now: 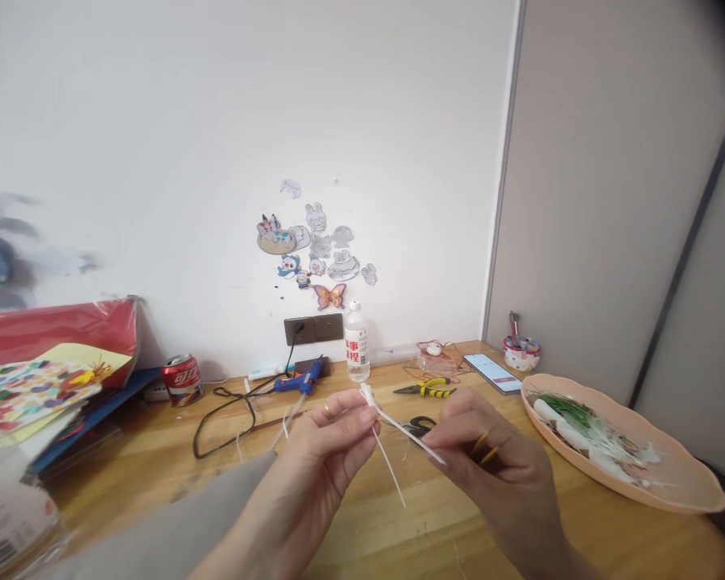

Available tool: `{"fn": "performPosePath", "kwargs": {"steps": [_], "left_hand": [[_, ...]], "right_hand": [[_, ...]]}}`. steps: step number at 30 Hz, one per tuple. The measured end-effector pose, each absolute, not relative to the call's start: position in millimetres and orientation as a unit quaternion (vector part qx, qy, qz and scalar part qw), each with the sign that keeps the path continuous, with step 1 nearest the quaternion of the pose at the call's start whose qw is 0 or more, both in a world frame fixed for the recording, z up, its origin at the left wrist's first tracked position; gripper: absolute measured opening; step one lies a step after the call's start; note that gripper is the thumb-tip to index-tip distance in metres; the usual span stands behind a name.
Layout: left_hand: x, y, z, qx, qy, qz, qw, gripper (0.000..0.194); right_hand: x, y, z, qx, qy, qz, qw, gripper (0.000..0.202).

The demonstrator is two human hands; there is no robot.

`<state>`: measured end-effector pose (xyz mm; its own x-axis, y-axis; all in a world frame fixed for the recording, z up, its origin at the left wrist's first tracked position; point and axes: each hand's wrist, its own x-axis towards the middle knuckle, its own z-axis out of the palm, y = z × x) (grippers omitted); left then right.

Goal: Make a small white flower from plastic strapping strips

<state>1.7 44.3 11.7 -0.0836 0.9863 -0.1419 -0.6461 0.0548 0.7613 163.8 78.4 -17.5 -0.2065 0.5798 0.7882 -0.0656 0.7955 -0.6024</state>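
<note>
My left hand (323, 447) pinches a small white bundle (367, 395) between thumb and fingertips, above the table. Two thin white strands come out of it. One strand (392, 473) hangs down loose toward the table. The other, a slightly wider white strip (408, 432), slants to my right hand (499, 471), whose thumb and fingers are closed on its lower end. Just behind the strip lie scissors (423, 424) with black handles, partly hidden by my hand. Whether the strands are paper, cord or wire is not clear.
On the wooden table stand a blue glue gun (300, 379), a bottle (356, 346), a red can (182, 380), yellow-black pliers (426, 389) and a phone (491, 372). A pink tray (677, 491) holds green-and-white material at right. A black cable (205, 427) loops at left.
</note>
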Motion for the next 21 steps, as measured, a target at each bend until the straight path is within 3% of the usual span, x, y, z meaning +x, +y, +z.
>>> {"fn": "performPosePath", "kwargs": {"steps": [9,15,18,21], "left_hand": [[5,47,14,0.255,0.392,0.668,0.578,0.018],[3,40,8,0.341,0.436,0.688,0.470,0.017],[10,32,8,0.446,0.457,0.609,0.470,0.032],[18,25,10,0.487,0.470,0.522,0.520,0.031]], "right_hand": [[164,73,-12,-0.171,-0.734,0.140,0.642,0.012],[171,72,-6,-0.156,-0.710,-0.065,0.684,0.022],[172,67,-8,-0.139,-0.716,-0.152,0.667,0.019],[167,62,-12,-0.114,-0.736,-0.155,0.649,0.009]]}}
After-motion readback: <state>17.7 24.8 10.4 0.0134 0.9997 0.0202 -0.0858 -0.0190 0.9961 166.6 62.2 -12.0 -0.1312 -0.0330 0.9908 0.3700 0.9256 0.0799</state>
